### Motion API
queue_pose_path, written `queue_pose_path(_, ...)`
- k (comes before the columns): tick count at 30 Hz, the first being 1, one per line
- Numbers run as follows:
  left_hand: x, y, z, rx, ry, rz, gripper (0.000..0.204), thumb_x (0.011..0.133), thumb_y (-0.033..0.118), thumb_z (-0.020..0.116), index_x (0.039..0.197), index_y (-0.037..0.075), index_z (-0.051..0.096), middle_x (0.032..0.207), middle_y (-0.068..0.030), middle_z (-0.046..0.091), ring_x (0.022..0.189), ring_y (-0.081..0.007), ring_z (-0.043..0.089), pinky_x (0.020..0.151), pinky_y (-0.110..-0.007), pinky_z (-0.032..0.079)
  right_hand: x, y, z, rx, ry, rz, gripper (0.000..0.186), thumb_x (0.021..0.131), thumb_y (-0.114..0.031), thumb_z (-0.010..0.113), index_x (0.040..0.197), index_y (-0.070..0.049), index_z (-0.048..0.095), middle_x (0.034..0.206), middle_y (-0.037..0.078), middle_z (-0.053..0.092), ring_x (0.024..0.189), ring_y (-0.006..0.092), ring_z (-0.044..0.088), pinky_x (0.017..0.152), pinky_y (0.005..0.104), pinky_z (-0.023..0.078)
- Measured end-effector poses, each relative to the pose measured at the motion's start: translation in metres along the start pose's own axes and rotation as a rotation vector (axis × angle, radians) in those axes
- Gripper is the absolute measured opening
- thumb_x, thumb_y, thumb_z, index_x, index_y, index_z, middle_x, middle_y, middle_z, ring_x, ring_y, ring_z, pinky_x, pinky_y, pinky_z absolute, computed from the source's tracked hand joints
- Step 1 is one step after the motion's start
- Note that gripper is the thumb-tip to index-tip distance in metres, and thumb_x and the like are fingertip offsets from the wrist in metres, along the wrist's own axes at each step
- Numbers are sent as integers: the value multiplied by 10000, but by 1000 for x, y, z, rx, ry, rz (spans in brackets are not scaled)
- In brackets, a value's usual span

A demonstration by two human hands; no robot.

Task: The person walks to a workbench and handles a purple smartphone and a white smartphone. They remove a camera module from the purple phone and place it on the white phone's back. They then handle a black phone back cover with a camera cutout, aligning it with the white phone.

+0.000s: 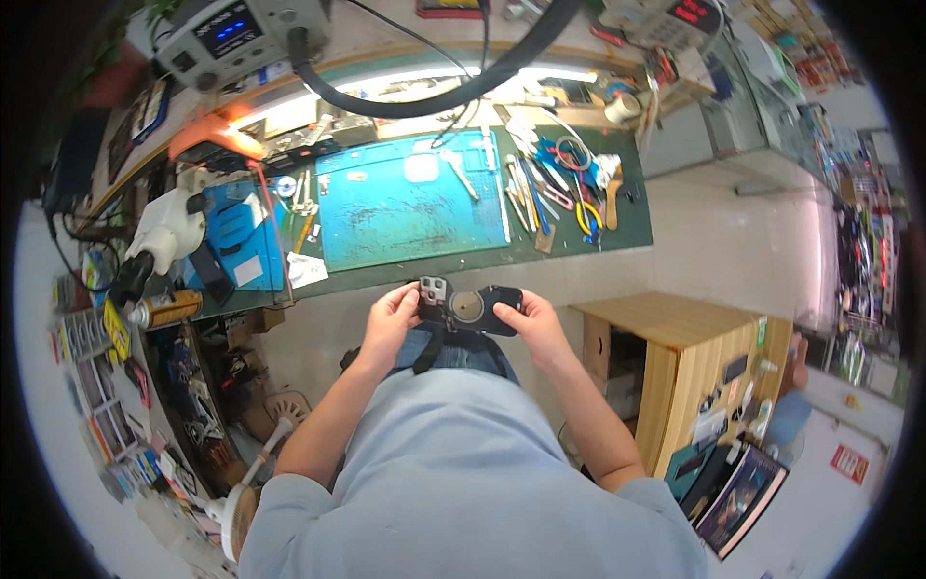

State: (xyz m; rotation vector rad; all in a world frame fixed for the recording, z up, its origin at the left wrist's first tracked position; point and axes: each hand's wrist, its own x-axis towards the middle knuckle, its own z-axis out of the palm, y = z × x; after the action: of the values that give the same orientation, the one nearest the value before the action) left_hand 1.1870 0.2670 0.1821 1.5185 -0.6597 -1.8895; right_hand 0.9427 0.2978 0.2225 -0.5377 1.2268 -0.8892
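Between my two hands, in front of my lap, is a flat black phone part (467,308) with a grey cluster of camera lenses at its left end and a round metallic disc in the middle. My left hand (390,320) pinches the left end beside the lenses. My right hand (536,326) grips the other end, thumb on top of the dark surface. The part is held off the bench, on the near side of its front edge. What the fingers do underneath is hidden.
Ahead is a bench with a worn blue mat (386,217). Pliers and other hand tools (559,188) lie to its right. A white microscope (172,230) and a spray can (169,310) stand left. A thick black cable (415,104) arches overhead. A wooden cabinet (666,323) stands right.
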Motion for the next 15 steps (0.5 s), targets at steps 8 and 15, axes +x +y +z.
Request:
queue_pose_path(8,5,-46,-31,119,111,-11,498,977,195,563,1391,-8,376,1210,-123,594,1031,-154,606,841,-263,500,59,-15,48,-973,120,-853,323,806,-15,604,1117,-85,657,1021,73,650,951,280,597,820,385,464)
queue_pose_path(15,79,-113,-82,549,124,136,475,910,112,584,1347,-2,433,1153,-152,605,975,-190,630,865,-304,498,124,64,63,-1320,-179,-976,512,743,-65,693,1242,-73,579,1306,133,537,1238,308,486,1085,484,328)
